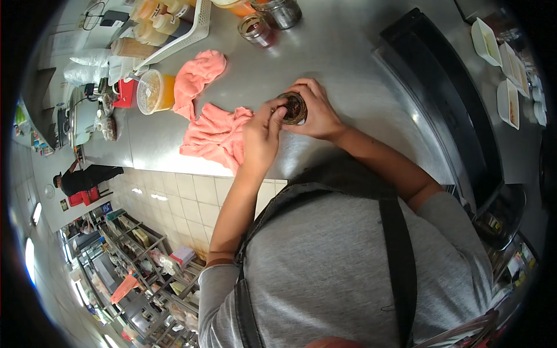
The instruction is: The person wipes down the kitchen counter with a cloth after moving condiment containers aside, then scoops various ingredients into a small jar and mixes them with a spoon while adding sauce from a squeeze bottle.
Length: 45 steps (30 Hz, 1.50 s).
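Note:
A small round glass jar with dark reddish-brown contents stands over the steel counter, its open mouth facing up at me. My right hand wraps round its far and right side. My left hand is closed at the left rim, with the thumb lying over the edge of the mouth; whether the fingertips also pinch something small is hidden. Beside my left wrist lies a crumpled pink cloth, and a second pink cloth is bunched just behind it.
A plastic tub of orange liquid stands left, near a white basket of bottles. Another jar and a metal container are at the back. A long black unit and white trays are right. A person is far left.

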Motion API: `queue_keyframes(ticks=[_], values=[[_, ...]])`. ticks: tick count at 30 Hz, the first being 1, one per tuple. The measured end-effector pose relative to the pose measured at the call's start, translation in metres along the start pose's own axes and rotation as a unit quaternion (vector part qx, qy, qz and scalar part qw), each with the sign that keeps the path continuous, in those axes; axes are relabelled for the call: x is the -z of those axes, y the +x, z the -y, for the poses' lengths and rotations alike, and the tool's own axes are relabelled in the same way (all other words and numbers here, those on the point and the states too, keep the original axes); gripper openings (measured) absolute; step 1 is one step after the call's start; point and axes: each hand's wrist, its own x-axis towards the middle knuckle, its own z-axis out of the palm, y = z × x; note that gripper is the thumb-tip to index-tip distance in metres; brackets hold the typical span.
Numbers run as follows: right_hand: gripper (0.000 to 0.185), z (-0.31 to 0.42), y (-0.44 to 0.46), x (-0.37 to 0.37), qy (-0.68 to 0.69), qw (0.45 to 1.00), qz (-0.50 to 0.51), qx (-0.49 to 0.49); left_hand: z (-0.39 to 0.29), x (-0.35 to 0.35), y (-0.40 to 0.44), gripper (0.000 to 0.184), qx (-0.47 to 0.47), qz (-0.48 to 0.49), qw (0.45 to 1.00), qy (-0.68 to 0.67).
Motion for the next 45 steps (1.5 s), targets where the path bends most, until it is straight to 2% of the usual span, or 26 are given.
queue_keyframes(ticks=[1,3,5,6,8,9,11,15,17,18,20,21,23,25,27,28,31,35,37,38,40,41,43,45], values=[[0.069,0.0,0.0,-0.001,0.006,1.0,-0.002,0.005,-0.005,0.003,0.0,0.017,0.054,-0.01,0.998,-0.036],[0.07,0.001,0.0,-0.001,0.004,1.0,0.0,0.005,0.007,0.007,0.002,0.015,0.024,-0.01,1.0,-0.012],[0.07,0.001,0.0,0.0,0.0,1.0,0.002,0.004,0.016,0.009,0.003,0.016,-0.202,-0.015,0.972,0.116],[0.07,0.001,0.0,0.0,0.002,1.0,0.006,0.005,0.01,0.012,0.004,0.016,-0.202,-0.015,0.972,0.115],[0.07,-0.001,-0.001,0.0,0.002,1.0,0.009,0.005,-0.012,0.023,0.006,0.025,-0.308,0.024,0.934,0.181],[0.07,-0.003,-0.001,-0.001,-0.001,1.0,0.007,0.011,-0.015,0.023,0.009,0.025,-0.307,0.023,0.934,0.18],[0.069,-0.005,0.0,-0.004,-0.002,1.0,0.007,0.019,-0.015,0.023,0.016,0.025,-0.343,0.102,0.895,0.265],[0.069,-0.001,-0.001,-0.002,-0.001,1.0,0.008,0.016,-0.001,0.01,0.012,0.021,-0.302,0.122,0.907,0.267],[0.07,0.0,0.0,0.001,-0.014,1.0,0.012,0.001,-0.009,0.009,0.011,0.019,-0.153,0.035,0.969,0.192],[0.07,-0.001,0.0,-0.001,-0.002,1.0,0.006,0.002,-0.014,0.01,0.014,0.019,-0.155,0.037,0.969,0.191],[0.069,-0.001,-0.001,-0.003,0.011,1.0,0.001,0.002,-0.024,0.013,0.018,0.006,-0.203,-0.037,0.957,0.206],[0.069,-0.001,-0.001,-0.003,0.005,1.0,0.006,-0.002,-0.02,0.012,0.018,0.006,-0.201,-0.036,0.957,0.207],[0.069,-0.002,0.0,-0.003,-0.001,1.0,0.011,-0.005,-0.006,0.007,0.015,0.004,-0.256,0.033,0.928,0.267],[0.069,-0.005,0.0,-0.001,-0.007,1.0,0.019,0.01,-0.008,0.004,0.01,0.007,-0.24,0.05,0.932,0.268],[0.069,-0.004,-0.001,-0.002,-0.004,1.0,0.018,-0.002,-0.017,0.006,0.008,0.006,-0.139,0.02,0.96,0.243],[0.069,-0.003,-0.001,-0.003,0.001,1.0,0.019,-0.01,-0.02,0.008,0.013,0.011,-0.16,-0.022,0.967,0.197],[0.069,-0.003,0.0,-0.003,0.009,1.0,0.016,-0.004,-0.027,0.012,0.016,0.008,-0.187,-0.045,0.965,0.178],[0.069,-0.004,0.0,-0.003,0.003,1.0,0.01,0.007,0.014,-0.003,0.01,0.003,-0.217,0.001,0.968,0.129],[0.069,-0.004,0.0,-0.003,-0.012,1.0,0.01,0.006,0.004,0.01,0.011,0.002,-0.142,0.01,0.984,0.108],[0.069,-0.004,0.0,-0.003,-0.013,1.0,0.01,0.004,-0.006,0.017,0.008,0.002,-0.143,0.012,0.984,0.107],[0.069,-0.004,-0.001,-0.003,-0.004,1.0,0.013,0.001,-0.026,0.03,0.004,0.004,-0.04,-0.007,0.997,0.072],[0.069,-0.004,-0.001,-0.002,-0.003,1.0,0.016,0.002,-0.019,0.025,0.002,0.004,-0.038,-0.009,0.997,0.071],[0.07,-0.004,0.001,-0.003,-0.004,1.0,0.008,0.019,0.007,0.007,0.0,0.005,-0.115,0.04,0.99,0.068],[0.07,-0.005,0.001,-0.004,-0.007,1.0,0.017,0.015,0.012,0.008,0.002,0.006,-0.132,0.041,0.986,0.094]])
